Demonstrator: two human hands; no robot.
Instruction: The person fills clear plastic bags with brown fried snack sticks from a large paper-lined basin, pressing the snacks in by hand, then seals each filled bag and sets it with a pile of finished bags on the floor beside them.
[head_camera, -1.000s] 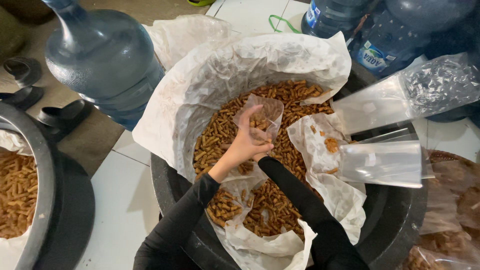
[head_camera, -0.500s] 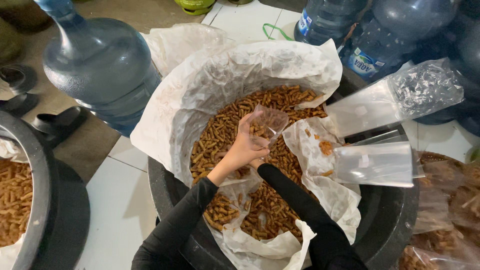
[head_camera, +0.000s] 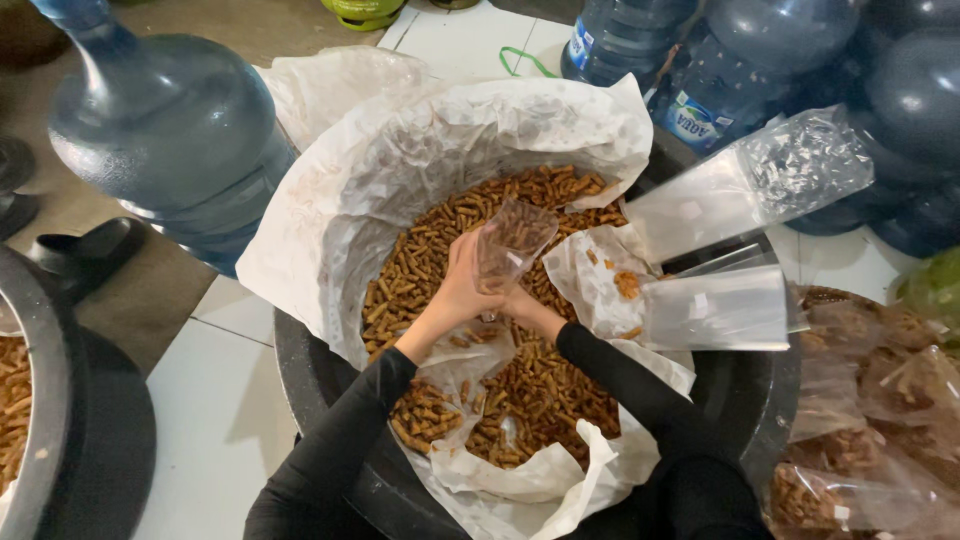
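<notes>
Bagging step: both hands at a small clear bag (head_camera: 512, 240) over the snack tub (head_camera: 330, 385).
Left hand (head_camera: 458, 285) grips the bag's side; right hand (head_camera: 522, 308), partly hidden, closes on its base. Next, by my judgement: spread the mouth, scoop sticks (head_camera: 420, 265).

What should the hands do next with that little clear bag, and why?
Probably dip the bag down and scoop in some snack sticks. The left hand and right hand hold it open just above the pile in the paper-lined tub, and it looks empty, while filled bags lie to the right.
</notes>
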